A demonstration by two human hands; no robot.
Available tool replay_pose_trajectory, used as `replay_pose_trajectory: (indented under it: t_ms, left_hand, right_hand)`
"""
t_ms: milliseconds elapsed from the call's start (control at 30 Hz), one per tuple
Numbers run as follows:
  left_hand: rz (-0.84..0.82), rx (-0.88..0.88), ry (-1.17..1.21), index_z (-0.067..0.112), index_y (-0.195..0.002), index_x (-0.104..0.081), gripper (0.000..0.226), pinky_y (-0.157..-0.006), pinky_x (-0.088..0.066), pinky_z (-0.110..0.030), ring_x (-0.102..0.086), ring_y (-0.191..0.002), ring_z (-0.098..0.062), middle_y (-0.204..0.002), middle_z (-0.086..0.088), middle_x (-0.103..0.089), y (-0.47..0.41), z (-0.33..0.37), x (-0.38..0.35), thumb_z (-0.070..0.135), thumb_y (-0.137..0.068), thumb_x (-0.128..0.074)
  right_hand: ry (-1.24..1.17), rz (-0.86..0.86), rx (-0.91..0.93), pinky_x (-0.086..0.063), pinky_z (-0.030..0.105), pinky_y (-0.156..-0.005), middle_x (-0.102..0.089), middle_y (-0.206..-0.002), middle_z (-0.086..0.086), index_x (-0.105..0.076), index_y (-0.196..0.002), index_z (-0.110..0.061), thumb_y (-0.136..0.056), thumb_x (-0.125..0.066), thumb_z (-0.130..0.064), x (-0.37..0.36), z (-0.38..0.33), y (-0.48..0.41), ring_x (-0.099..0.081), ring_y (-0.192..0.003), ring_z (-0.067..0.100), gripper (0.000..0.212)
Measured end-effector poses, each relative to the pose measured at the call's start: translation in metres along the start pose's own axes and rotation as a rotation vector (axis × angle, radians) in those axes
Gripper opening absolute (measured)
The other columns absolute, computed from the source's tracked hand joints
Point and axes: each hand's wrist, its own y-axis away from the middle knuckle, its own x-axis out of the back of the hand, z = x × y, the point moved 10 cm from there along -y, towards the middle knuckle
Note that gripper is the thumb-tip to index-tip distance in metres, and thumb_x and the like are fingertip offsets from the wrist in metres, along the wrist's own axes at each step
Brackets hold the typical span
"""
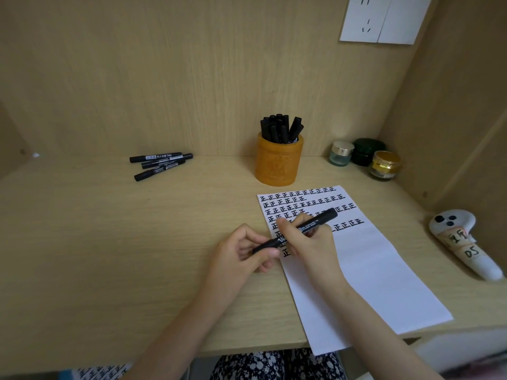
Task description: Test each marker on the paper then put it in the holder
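A black marker (315, 221) lies slanted over the white paper (367, 270), held by both hands. My right hand (310, 242) grips its barrel in the middle. My left hand (244, 250) pinches its lower left end, the cap end, at the paper's left edge. Rows of black characters cover the top of the paper. The orange holder (278, 163) stands behind the paper with several black markers (281, 128) upright in it. Three loose black markers (162, 164) lie on the desk at the back left.
Three small jars (365, 156) stand in the back right corner. A white controller (463, 242) with handwritten labels lies at the right edge. The paper hangs over the desk's front edge. A wall socket (384, 19) is at the upper right.
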Motion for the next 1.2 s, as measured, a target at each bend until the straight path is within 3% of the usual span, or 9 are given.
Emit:
replay_pose_trajectory:
  t_ms: [167, 300, 500, 633, 733, 833, 967, 1067, 1200]
  left_hand:
    - [0.029, -0.032, 0.025, 0.009, -0.073, -0.055, 0.020, -0.050, -0.049, -0.024, -0.057, -0.049, -0.013, -0.060, -0.005, -0.068, 0.000, 0.006, 0.004, 0.015, -0.067, -0.072]
    - [0.032, -0.043, 0.056, 0.002, -0.075, -0.052, 0.016, -0.048, -0.047, -0.022, -0.054, -0.046, -0.012, -0.063, -0.006, -0.069, -0.001, 0.008, 0.004, -0.003, -0.078, -0.066]
    - [0.050, -0.035, 0.056, 0.005, -0.077, -0.050, 0.016, -0.047, -0.045, -0.020, -0.053, -0.048, -0.009, -0.064, -0.006, -0.070, -0.001, 0.008, 0.007, -0.004, -0.081, -0.063]
    - [0.114, -0.025, 0.021, 0.007, -0.083, -0.054, 0.014, -0.049, -0.043, -0.018, -0.056, -0.054, -0.008, -0.071, -0.005, -0.072, -0.003, 0.009, 0.014, 0.003, -0.079, -0.068]
    - [0.164, -0.039, -0.035, 0.012, -0.085, -0.060, 0.015, -0.051, -0.043, -0.017, -0.058, -0.058, -0.007, -0.076, -0.005, -0.072, -0.004, 0.016, 0.023, 0.010, -0.076, -0.072]
    - [0.192, -0.074, -0.123, 0.014, -0.087, -0.066, 0.013, -0.055, -0.045, -0.012, -0.060, -0.061, -0.005, -0.078, -0.002, -0.073, -0.008, 0.031, 0.031, 0.013, -0.076, -0.073]
    - [0.179, -0.108, -0.246, 0.020, -0.087, -0.068, 0.012, -0.063, -0.051, -0.015, -0.066, -0.070, -0.003, -0.079, 0.005, -0.072, -0.025, 0.047, 0.028, 0.018, -0.076, -0.073]
    - [0.154, -0.149, -0.277, 0.014, -0.090, -0.069, 0.016, -0.070, -0.054, -0.022, -0.066, -0.072, -0.006, -0.079, 0.002, -0.072, -0.039, 0.060, 0.019, 0.021, -0.076, -0.073]
    - [0.127, -0.201, -0.277, 0.013, -0.097, -0.066, 0.023, -0.073, -0.054, -0.023, -0.064, -0.073, -0.006, -0.083, 0.002, -0.070, -0.067, 0.075, 0.008, 0.024, -0.078, -0.071]
  right_hand:
    - [-0.027, -0.011, 0.002, -0.029, 0.020, -0.043, -0.036, -0.043, 0.005, -0.044, -0.060, -0.005, -0.087, -0.065, -0.002, -0.008, -0.001, -0.004, -0.032, -0.040, 0.013, 0.034]
    - [-0.019, -0.082, 0.027, -0.027, 0.024, -0.044, -0.038, -0.050, 0.013, -0.045, -0.063, -0.004, -0.088, -0.064, -0.004, -0.016, -0.008, -0.007, -0.031, -0.043, 0.017, 0.031]
    - [-0.007, -0.086, 0.011, -0.031, 0.021, -0.045, -0.041, -0.045, 0.010, -0.046, -0.061, -0.008, -0.087, -0.068, -0.009, -0.020, -0.010, -0.007, -0.034, -0.041, 0.013, 0.034]
    - [0.026, -0.145, -0.017, -0.029, 0.016, -0.046, -0.040, -0.042, -0.011, -0.048, -0.060, -0.010, -0.082, -0.070, -0.031, -0.024, -0.015, -0.008, -0.034, -0.041, 0.005, 0.037]
    - [0.088, 0.001, -0.046, -0.038, 0.014, -0.061, -0.057, -0.064, -0.016, -0.061, -0.077, -0.017, -0.073, -0.070, -0.049, 0.005, -0.012, -0.019, -0.051, -0.060, 0.001, 0.033]
    - [0.433, 0.106, 0.190, -0.038, 0.009, -0.073, -0.055, -0.097, -0.017, -0.066, -0.101, -0.031, -0.076, -0.073, -0.045, 0.032, -0.039, -0.024, -0.051, -0.086, 0.000, 0.030]
    - [0.700, -0.136, 0.564, -0.045, 0.023, -0.076, -0.054, -0.096, -0.017, -0.073, -0.099, -0.024, -0.079, -0.070, -0.043, 0.000, -0.060, -0.020, -0.050, -0.092, 0.000, 0.027]
    - [0.694, -0.235, 0.597, -0.048, 0.031, -0.069, -0.057, -0.093, -0.012, -0.071, -0.102, -0.018, -0.083, -0.072, -0.029, -0.013, -0.057, -0.026, -0.052, -0.078, 0.006, 0.022]
    - [0.594, -0.149, 0.552, -0.042, 0.015, -0.067, -0.060, -0.088, -0.006, -0.067, -0.096, -0.015, -0.084, -0.072, -0.020, -0.007, -0.067, -0.046, -0.054, -0.073, 0.010, 0.014]
